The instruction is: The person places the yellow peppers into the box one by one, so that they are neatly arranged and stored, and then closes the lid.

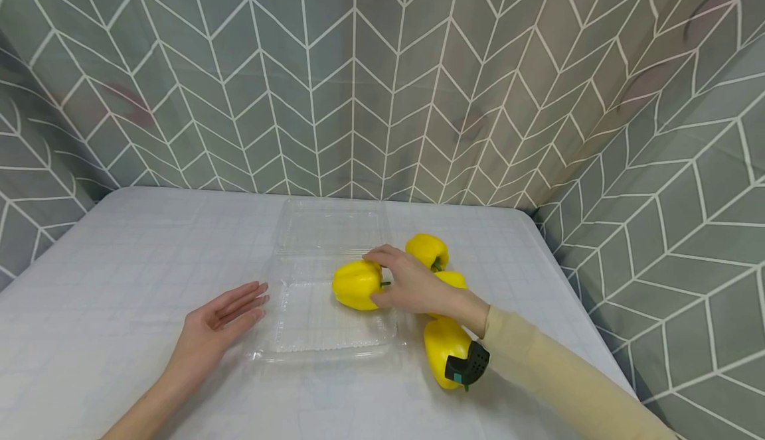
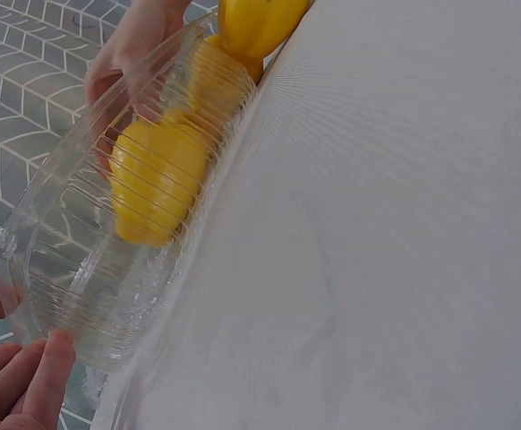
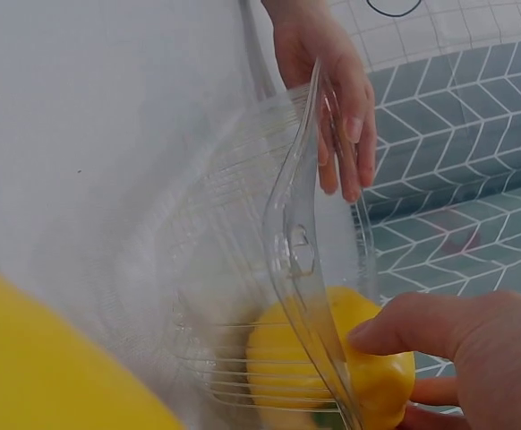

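A clear plastic clamshell container (image 1: pixel 325 347) lies unfolded on the table, its lid (image 1: pixel 331 224) laid back towards the wall. One yellow bell pepper (image 1: pixel 355 285) is inside its base, on its side with the green stem to the right. My right hand (image 1: pixel 412 284) grips that pepper by the stem end, thumb and fingers on opposite sides; the right wrist view shows the thumb (image 3: pixel 404 322) against it. Beside the container's left edge, my left hand (image 1: pixel 215 320) has its fingers extended and holds nothing. Through the clear wall, the left wrist view shows the pepper (image 2: pixel 158 184).
Several more yellow bell peppers stand in a row right of the container: one at the back (image 1: pixel 427 249), one partly under my right wrist (image 1: pixel 453 279), one in front (image 1: pixel 445 347). A black device (image 1: pixel 468 364) covers part of the front one. A patterned curtain (image 1: pixel 352 81) borders the white-covered table (image 1: pixel 149 247).
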A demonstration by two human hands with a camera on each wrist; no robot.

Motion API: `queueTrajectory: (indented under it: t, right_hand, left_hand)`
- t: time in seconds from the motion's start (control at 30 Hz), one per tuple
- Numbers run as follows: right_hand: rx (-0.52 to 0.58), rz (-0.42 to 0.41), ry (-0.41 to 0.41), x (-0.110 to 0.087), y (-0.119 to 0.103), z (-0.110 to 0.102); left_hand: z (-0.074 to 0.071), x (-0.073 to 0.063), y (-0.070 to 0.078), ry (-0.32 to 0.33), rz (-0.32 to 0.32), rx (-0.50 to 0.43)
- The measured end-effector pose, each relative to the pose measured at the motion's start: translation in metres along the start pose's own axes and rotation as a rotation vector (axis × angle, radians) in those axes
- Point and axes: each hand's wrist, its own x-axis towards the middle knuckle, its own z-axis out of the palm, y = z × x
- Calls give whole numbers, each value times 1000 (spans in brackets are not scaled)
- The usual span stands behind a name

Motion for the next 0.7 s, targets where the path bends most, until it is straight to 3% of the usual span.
queueTrajectory:
  t: [0.7]
  right_hand:
    - [71, 7, -4, -4, -2, -5]
  left_hand:
    - [0, 0, -1, 3, 12, -12]
